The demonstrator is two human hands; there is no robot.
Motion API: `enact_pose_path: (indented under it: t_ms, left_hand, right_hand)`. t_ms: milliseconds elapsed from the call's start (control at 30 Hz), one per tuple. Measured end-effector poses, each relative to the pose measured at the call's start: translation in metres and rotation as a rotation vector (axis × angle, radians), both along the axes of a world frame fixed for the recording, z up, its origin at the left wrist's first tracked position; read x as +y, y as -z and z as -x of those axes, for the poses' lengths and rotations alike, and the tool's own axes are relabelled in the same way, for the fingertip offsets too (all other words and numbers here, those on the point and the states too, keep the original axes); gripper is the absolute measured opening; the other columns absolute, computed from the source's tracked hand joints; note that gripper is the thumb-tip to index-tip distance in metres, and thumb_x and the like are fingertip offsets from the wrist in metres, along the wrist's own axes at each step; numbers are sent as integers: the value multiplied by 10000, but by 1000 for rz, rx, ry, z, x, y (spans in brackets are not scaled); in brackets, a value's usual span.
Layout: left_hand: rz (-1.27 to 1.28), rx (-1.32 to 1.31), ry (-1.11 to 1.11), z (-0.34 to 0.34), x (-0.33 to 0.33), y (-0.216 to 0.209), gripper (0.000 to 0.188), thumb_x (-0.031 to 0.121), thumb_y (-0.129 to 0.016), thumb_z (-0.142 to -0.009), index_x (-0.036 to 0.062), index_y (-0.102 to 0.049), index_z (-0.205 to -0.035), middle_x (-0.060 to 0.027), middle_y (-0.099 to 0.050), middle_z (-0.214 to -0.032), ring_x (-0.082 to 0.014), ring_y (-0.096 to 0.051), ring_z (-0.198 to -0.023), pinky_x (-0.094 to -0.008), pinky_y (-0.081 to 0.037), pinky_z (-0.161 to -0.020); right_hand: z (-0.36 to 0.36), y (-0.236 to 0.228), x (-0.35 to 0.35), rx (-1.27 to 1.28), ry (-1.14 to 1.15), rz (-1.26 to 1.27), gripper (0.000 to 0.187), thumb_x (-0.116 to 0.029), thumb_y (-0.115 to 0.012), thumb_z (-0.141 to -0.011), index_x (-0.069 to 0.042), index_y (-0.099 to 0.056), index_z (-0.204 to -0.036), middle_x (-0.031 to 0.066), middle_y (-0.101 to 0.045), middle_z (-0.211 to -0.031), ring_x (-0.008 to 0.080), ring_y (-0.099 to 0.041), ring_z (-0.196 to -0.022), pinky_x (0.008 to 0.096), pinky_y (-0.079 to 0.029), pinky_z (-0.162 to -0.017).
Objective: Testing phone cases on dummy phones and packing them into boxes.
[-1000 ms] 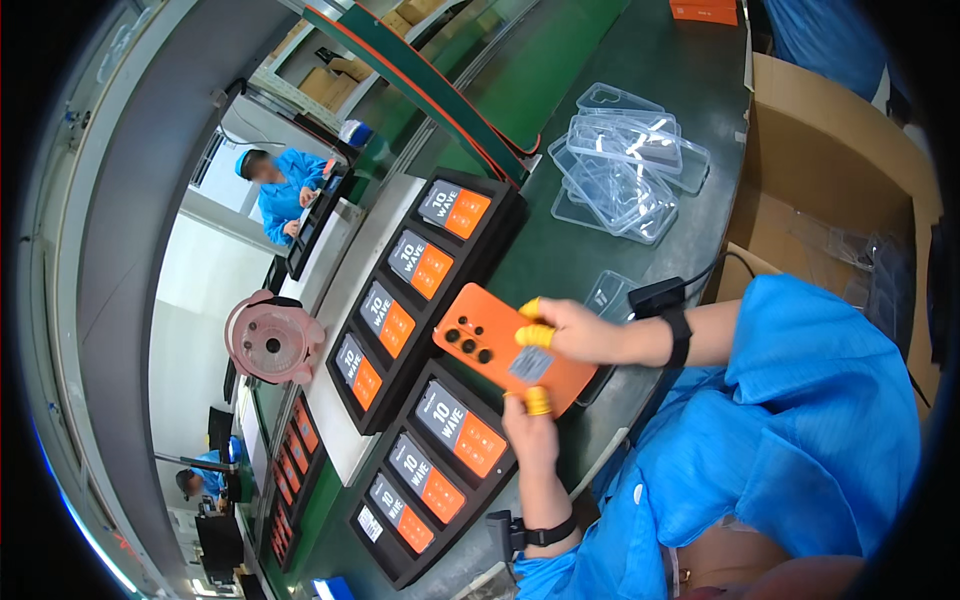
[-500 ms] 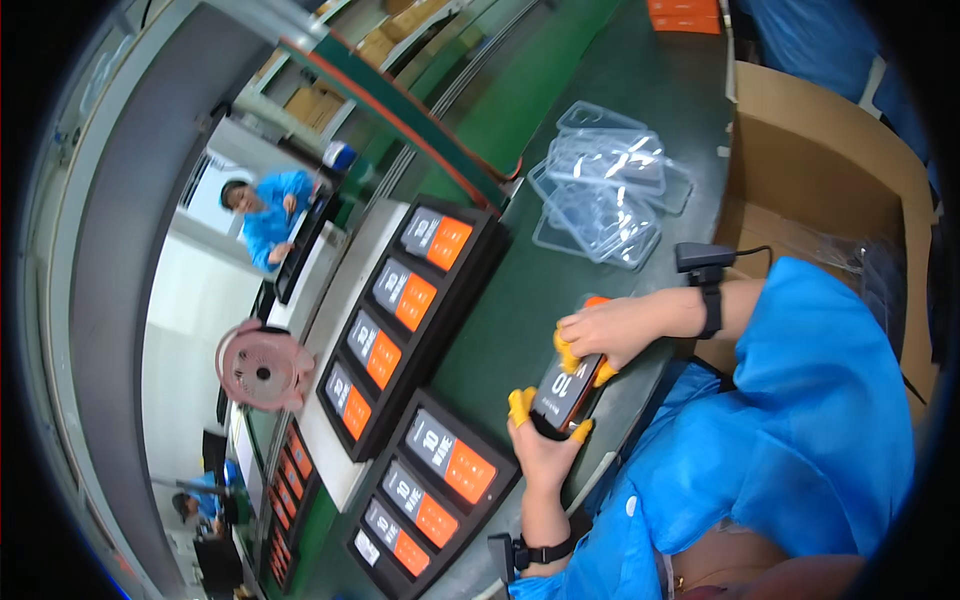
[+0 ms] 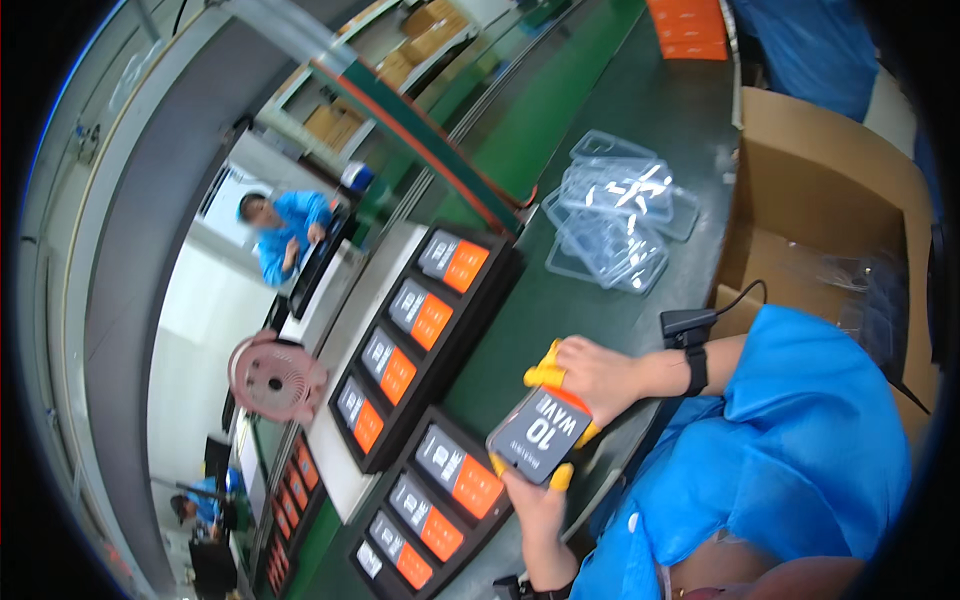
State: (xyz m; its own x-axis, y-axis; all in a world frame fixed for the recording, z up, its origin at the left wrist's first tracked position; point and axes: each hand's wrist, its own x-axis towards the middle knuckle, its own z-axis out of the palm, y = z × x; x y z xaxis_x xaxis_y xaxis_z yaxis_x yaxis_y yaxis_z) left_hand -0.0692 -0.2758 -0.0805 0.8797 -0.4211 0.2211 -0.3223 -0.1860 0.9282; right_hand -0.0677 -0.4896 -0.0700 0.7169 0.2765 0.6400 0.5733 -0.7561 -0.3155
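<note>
A phone (image 3: 540, 435), its face covered by a grey and orange film, is held between my two hands above the green bench. My left hand (image 3: 538, 508) grips its lower end, with yellow finger cots on the fingertips. At the upper end my right hand (image 3: 600, 380) closes around the edges and hides much of the orange part; it wears yellow cots too. A black tray (image 3: 462, 540) to the left holds several similar grey and orange phones, and another black tray (image 3: 490, 290) lies beyond it. Several clear phone cases (image 3: 620, 215) lie in a loose pile past my right hand.
A large open cardboard box (image 3: 830, 150) stands at the right beside the bench (image 3: 690, 110). Orange boxes (image 3: 690, 30) are stacked at the far end. A pink fan (image 3: 275, 380) stands at the left. Beyond it, a person in blue (image 3: 290, 235) works at another station.
The phone has moved left and tilted up, so its printed face shows more fully. Both hands moved with it and keep hold. The whole view has shifted slightly.
</note>
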Motion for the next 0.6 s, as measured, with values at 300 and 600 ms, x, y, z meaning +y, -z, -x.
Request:
enact_pose_path:
  t_ms: [300, 600]
  left_hand:
    - [-20, 18, -235, 7, -2, -15, 224, 62, -603, -758, -14, -480, -929, -57, -564, -872, -84, -505, -784, -219, -400, -721]
    - [196, 223, -169, -4, 37, -11, 393, 133, -672, -698, -24, -467, -994, -88, -560, -936, -135, -514, -832, -261, -397, -758]
  right_hand:
    - [6, -9, 12, 12, 27, -52, 932, -515, -716, -450, 40, -379, -1119, 175, -459, -946, 315, -419, -914, 417, -314, -812]
    - [-16, -7, 24, 420, -265, -246, 357, -275, -708, -613, 11, -581, -786, 117, -528, -719, 255, -534, -661, 305, -431, -605]
